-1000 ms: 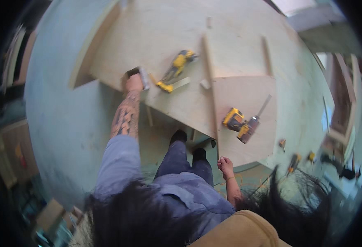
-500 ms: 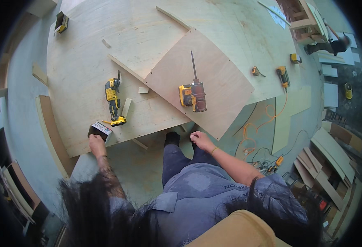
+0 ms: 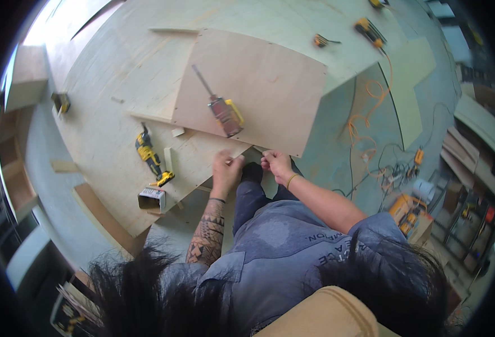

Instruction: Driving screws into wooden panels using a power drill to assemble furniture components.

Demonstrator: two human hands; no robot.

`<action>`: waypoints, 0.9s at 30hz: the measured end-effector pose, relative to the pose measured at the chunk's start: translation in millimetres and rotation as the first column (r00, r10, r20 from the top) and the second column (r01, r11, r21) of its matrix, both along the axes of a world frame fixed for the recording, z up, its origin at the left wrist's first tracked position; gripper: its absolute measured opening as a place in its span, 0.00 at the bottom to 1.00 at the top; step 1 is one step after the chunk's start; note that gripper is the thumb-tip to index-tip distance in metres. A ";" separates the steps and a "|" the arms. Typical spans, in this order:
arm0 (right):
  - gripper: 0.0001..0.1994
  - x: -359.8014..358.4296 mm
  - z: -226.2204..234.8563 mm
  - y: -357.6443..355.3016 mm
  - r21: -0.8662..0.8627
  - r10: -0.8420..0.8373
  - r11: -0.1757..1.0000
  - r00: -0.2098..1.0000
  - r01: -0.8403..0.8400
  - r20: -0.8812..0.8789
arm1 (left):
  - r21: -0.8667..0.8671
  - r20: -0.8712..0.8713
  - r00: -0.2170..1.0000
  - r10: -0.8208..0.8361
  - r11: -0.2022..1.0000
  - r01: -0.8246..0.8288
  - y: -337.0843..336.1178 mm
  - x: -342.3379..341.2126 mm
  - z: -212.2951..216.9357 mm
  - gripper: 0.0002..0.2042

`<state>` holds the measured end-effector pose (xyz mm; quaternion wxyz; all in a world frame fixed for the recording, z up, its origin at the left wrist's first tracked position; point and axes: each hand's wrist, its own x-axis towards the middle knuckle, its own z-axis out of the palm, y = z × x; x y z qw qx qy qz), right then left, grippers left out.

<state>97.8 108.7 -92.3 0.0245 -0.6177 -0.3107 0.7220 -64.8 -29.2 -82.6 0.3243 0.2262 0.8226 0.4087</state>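
Note:
Both hands are close together at the near edge of a plywood-topped table (image 3: 104, 191). My left hand (image 3: 225, 172), below a tattooed forearm, has its fingers drawn into a pinch. Anything in them is too small to make out. Beside it, my right hand (image 3: 277, 164) is pinched too, near the corner of a square plywood panel (image 3: 270, 84); what it holds, if anything, cannot be made out. On the panel lies a cordless driver (image 3: 225, 116) with a long bit, blurred. Left of my left hand stands a small open box (image 3: 152, 199), close to a yellow oscillating multi-tool (image 3: 148, 150).
Wood strips (image 3: 152, 117) and a small block (image 3: 178, 132) lie near the panel. Farther right are a tape measure (image 3: 320, 40) and a yellow power tool (image 3: 369, 32) on an orange line (image 3: 375, 101). A toolbox (image 3: 407, 213) and stacked boards (image 3: 466, 149) stand on the right.
My left hand has left the small box and come right, beside my right hand. The view has turned, so the table and tools appear shifted.

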 end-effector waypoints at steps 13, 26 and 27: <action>0.13 139.3 14.9 106.2 0.129 -0.256 0.957 0.966 0.259 -0.042 | 0.160 0.161 0.972 0.170 0.968 -0.196 128.3 -17.8 15.6 0.09; 0.07 143.5 -38.7 140.6 -0.507 -0.625 0.735 0.739 0.449 -0.252 | -0.124 0.228 0.924 -0.306 0.933 0.339 92.6 126.6 135.4 0.18; 0.07 143.8 -38.6 141.7 -0.523 -0.638 0.720 0.732 0.457 -0.238 | -0.131 0.227 0.926 -0.301 0.933 0.336 94.4 129.8 136.4 0.18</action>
